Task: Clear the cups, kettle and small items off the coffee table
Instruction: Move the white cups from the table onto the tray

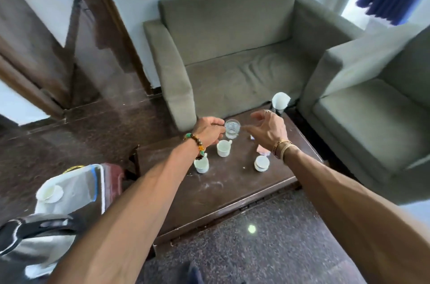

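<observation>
On the dark coffee table [232, 193] a clear glass [232, 129] stands near the far edge. My left hand [209, 131] is at its left side, with thumb and fingers curled against the rim. My right hand [267, 129] hovers just right of the glass with fingers spread, holding nothing. Nearer me stand a white cup [223, 148], a second white cup [201, 164] and a lidded white cup [262, 163]. A pink packet [261, 150] and a small box [251, 137] lie partly hidden under my right hand. A white paper cone in a dark holder [280, 100] stands at the far corner.
A clear tray [76, 190] at the left holds a white cup on a saucer [49, 193]. A steel kettle [35, 237] sits at the bottom left. A grey sofa [232, 51] is behind the table and a grey armchair [372, 120] at the right.
</observation>
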### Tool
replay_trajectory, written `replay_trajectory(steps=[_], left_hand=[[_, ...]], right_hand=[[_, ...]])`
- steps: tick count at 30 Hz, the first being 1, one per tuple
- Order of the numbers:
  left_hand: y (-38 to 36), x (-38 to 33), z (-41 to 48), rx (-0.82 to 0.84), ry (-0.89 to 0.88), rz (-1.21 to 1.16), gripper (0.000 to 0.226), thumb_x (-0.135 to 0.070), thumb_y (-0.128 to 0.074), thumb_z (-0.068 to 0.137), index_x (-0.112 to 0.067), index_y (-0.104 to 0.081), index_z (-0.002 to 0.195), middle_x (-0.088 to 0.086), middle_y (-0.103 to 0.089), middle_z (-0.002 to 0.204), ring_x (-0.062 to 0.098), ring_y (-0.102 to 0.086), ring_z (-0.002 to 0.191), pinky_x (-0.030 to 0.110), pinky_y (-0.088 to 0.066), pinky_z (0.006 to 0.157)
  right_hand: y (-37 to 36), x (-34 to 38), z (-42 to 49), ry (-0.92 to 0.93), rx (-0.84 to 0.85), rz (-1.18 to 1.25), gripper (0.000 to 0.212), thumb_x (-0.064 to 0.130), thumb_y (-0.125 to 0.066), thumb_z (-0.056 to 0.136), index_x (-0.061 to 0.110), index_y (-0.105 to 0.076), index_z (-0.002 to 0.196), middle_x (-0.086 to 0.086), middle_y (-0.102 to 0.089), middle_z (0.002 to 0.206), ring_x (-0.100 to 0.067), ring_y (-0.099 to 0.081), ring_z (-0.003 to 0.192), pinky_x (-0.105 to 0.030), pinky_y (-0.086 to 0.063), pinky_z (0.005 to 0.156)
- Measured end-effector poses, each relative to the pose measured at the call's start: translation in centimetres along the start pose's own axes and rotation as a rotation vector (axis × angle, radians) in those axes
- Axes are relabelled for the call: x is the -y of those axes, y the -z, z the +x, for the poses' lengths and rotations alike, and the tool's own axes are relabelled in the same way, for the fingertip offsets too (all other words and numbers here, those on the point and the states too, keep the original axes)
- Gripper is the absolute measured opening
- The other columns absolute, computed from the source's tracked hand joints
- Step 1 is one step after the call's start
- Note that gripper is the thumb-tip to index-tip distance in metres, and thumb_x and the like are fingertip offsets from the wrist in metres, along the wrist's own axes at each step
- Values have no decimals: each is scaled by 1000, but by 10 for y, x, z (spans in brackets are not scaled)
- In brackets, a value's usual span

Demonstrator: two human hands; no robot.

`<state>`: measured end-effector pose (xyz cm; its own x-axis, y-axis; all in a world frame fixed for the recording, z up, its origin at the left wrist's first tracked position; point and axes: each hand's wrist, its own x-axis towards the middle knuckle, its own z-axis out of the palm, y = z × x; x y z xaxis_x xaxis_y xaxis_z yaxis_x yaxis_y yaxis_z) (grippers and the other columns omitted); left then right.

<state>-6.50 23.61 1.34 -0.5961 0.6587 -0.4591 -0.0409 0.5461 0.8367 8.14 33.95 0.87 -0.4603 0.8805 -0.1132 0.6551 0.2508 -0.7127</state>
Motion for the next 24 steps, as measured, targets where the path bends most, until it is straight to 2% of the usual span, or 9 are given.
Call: replay_trajectory(steps=[4,7,10,12,15,18,20,24], left_hand=[[-51,-3,5,133,21,54,29,-6,-62,90,-4,-61,119,12,-63,88,12,-55,62,22,-45,57],[-84,6,19,187,65,96,29,-4,-59,91,-2,-59,119,4,-59,76,10,-53,59,19,-43,50],[-107,8,32,249,117,90,27,-2,-59,91,-3,-58,118,4,-58,72,10,-51,55,16,-41,42],[-119,0,43,276,113,110,24,-3,-59,90,-6,-59,114,6,-60,77,10,-51,55,17,-41,45],[-129,-16,64,283,103,115,21,-3,-59,90,-9,-60,110,3,-59,73,10,-52,56,19,-41,48],[-137,-30,83,277,104,147,24,-4,-59,90,-7,-61,114,3,-60,75,11,-52,58,22,-43,54],[-145,-33,92,280,105,166,27,-4,-59,90,-5,-60,116,8,-62,83,11,-52,58,21,-43,53],[-170,-30,106,319,140,175,29,-2,-57,91,-2,-59,120,14,-60,96,12,-52,60,20,-43,51]], right_hand=[[19,-41,0,-112,-36,42,46,34,-68,70,25,-71,116,1,-73,114,-21,-66,110,-31,-51,96],[24,-80,-5,-178,-52,21,30,26,-73,76,23,-73,106,2,-73,109,-22,-66,106,-23,-45,86],[35,-104,-1,-236,-50,-13,27,31,-74,79,22,-74,105,1,-74,109,-22,-67,104,-30,-51,90],[46,-113,13,-273,-49,-24,30,32,-74,79,22,-74,107,0,-74,108,-22,-67,103,-34,-52,93],[58,-118,38,-298,-79,-1,31,22,-74,74,14,-73,104,-5,-74,101,-27,-68,98,-36,-55,89],[65,-121,58,-320,-116,27,31,19,-74,72,16,-74,102,-2,-73,95,-24,-67,92,-32,-55,83],[66,-125,65,-329,-111,45,35,19,-74,73,20,-72,108,2,-71,97,-21,-67,94,-31,-54,86],[62,-148,78,-378,-59,48,40,18,-73,75,18,-71,115,-1,-71,106,-23,-66,101,-35,-53,94]])
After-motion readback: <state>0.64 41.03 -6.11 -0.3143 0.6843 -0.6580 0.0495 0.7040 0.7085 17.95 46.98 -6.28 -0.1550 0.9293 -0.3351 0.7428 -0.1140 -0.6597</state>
